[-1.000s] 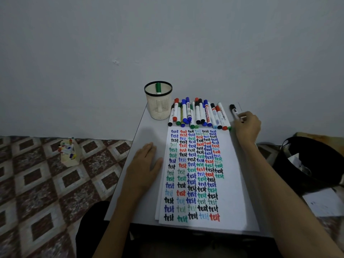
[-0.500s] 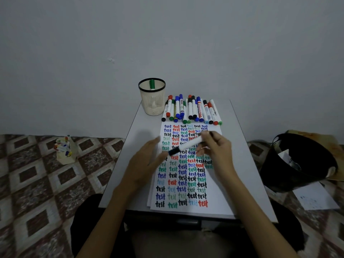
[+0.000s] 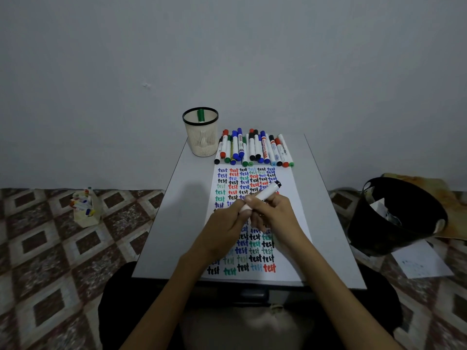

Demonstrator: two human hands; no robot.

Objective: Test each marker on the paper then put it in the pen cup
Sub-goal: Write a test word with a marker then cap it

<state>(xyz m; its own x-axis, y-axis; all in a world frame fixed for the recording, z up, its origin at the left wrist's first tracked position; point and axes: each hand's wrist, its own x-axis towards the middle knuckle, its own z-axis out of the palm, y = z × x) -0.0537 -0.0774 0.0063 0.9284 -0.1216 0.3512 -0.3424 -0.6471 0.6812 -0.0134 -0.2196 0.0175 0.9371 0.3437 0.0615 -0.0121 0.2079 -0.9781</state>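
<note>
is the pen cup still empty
No, a green marker already stands inside the pen cup.

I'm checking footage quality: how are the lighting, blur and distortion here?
Head view: dim, even light; faint shadow on the table left of the paper; wide-angle stretching toward the edges; left hand, right hand and marker slightly soft, writing legible.

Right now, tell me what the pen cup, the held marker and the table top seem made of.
The pen cup looks like matte plastic: cream slatted wall, black rim. The marker looks like smooth plastic: white barrel, black end. The table top is a smooth pale grey sheet with a thin edge; laminate or painted metal, I cannot tell.
</note>
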